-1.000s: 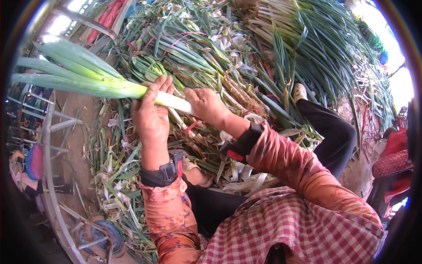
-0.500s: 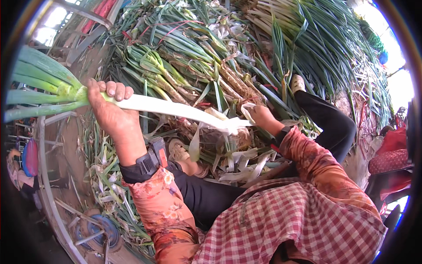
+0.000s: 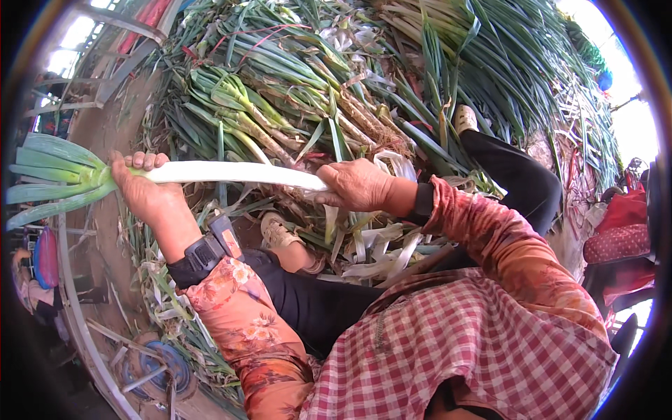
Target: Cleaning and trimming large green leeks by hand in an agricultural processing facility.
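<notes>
A long green onion (image 3: 238,172) lies nearly level across the front of me, its white shaft smooth and its green leaves fanning out at the left. My left hand (image 3: 143,185) is closed around the shaft just below the leaves. My right hand (image 3: 360,185) grips the white end, fingers wrapped round it, so the tip is hidden. Loose pale peel (image 3: 395,164) shows just behind my right wrist; whether the hand touches it I cannot tell.
Beyond my hands lies a heap of unpeeled green onions (image 3: 280,119), with a larger pile (image 3: 504,63) at the far right. Shed leaves and peel (image 3: 378,255) cover the ground by my feet. A metal frame (image 3: 77,308) with a blue wheel (image 3: 157,371) stands at the left.
My right hand has moved left from the peel strip onto the white end of the onion. The peel is off the shaft. My left hand and the onion have shifted slightly left.
</notes>
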A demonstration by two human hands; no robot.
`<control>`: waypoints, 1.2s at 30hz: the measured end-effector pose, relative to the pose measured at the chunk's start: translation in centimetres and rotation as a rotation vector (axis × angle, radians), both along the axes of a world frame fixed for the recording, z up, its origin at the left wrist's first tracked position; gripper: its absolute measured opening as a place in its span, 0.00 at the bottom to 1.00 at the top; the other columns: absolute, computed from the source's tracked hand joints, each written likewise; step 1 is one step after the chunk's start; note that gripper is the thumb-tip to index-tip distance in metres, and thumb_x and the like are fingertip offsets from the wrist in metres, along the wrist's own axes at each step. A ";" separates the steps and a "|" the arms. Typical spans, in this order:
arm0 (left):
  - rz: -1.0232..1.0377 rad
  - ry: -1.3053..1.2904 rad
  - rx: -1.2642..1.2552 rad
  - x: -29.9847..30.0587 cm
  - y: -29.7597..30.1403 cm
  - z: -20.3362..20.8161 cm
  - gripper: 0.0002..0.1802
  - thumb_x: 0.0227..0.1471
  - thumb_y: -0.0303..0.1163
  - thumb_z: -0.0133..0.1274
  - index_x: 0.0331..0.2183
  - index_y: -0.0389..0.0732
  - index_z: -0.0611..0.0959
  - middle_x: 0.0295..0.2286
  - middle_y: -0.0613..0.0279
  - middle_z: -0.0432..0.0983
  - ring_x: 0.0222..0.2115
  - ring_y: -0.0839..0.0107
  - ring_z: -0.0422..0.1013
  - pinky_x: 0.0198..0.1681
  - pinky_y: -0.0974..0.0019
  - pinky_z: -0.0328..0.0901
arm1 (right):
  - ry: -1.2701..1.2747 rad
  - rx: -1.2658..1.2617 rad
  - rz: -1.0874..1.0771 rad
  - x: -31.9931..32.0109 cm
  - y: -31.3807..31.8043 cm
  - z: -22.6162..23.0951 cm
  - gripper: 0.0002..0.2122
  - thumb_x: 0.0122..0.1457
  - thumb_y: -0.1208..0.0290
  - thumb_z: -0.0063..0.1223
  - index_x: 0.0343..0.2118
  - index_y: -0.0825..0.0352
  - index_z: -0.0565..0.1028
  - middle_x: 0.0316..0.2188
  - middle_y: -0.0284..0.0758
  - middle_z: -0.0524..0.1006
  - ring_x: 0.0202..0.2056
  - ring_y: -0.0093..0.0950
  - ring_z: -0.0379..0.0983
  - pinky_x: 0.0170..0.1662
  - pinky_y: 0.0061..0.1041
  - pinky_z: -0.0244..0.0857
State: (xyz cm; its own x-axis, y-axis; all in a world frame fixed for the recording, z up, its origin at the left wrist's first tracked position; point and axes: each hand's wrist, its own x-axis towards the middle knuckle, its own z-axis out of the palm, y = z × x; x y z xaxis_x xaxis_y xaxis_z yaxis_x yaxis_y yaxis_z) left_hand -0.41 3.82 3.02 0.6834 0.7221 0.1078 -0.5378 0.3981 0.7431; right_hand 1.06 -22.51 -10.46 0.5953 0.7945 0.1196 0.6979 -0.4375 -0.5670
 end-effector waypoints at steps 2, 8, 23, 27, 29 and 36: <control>0.251 0.106 0.055 -0.1 -0.3 0.4 0.14 0.47 0.35 0.45 0.17 0.46 0.61 0.12 0.73 0.55 0.12 0.81 0.51 0.16 0.75 0.50 | -0.035 -0.099 0.006 -0.4 -1.1 -0.5 0.19 0.51 0.51 0.40 0.31 0.66 0.63 0.21 0.41 0.70 0.23 0.40 0.69 0.24 0.35 0.62; 0.314 0.064 -0.033 -0.9 2.7 0.4 0.14 0.47 0.34 0.43 0.16 0.45 0.58 0.11 0.73 0.52 0.09 0.80 0.47 0.13 0.75 0.47 | 0.153 -0.352 -0.238 -0.9 -8.5 -6.1 0.09 0.51 0.61 0.40 0.29 0.61 0.67 0.22 0.38 0.72 0.22 0.38 0.70 0.24 0.35 0.63; 0.621 0.127 -0.008 -0.9 2.7 0.1 0.13 0.47 0.35 0.42 0.17 0.44 0.60 0.11 0.72 0.52 0.11 0.76 0.51 0.18 0.71 0.54 | 0.571 0.629 -0.181 0.5 6.3 -3.1 0.34 0.43 0.50 0.53 0.46 0.73 0.59 0.42 0.49 0.65 0.43 0.37 0.63 0.47 0.30 0.56; 0.598 0.172 -0.034 -0.7 1.9 -0.2 0.14 0.47 0.35 0.42 0.16 0.45 0.59 0.11 0.72 0.52 0.11 0.77 0.50 0.19 0.71 0.53 | 0.942 0.657 -0.175 0.3 9.3 -2.7 0.22 0.49 0.52 0.46 0.35 0.70 0.68 0.31 0.39 0.71 0.34 0.28 0.64 0.36 0.23 0.59; 0.596 0.179 -0.049 -0.7 2.4 -0.3 0.15 0.48 0.36 0.42 0.16 0.45 0.58 0.11 0.72 0.51 0.11 0.77 0.50 0.18 0.71 0.53 | 1.094 0.521 -0.250 -0.5 7.1 -3.7 0.16 0.52 0.58 0.41 0.31 0.69 0.69 0.24 0.33 0.67 0.28 0.22 0.62 0.31 0.21 0.59; 0.614 0.114 -0.046 -1.2 2.6 0.8 0.15 0.48 0.35 0.42 0.16 0.45 0.58 0.12 0.72 0.51 0.11 0.78 0.49 0.17 0.72 0.51 | 0.154 -0.605 -0.253 -0.1 -14.4 -15.5 0.09 0.44 0.66 0.46 0.20 0.67 0.73 0.17 0.37 0.70 0.22 0.33 0.68 0.24 0.31 0.62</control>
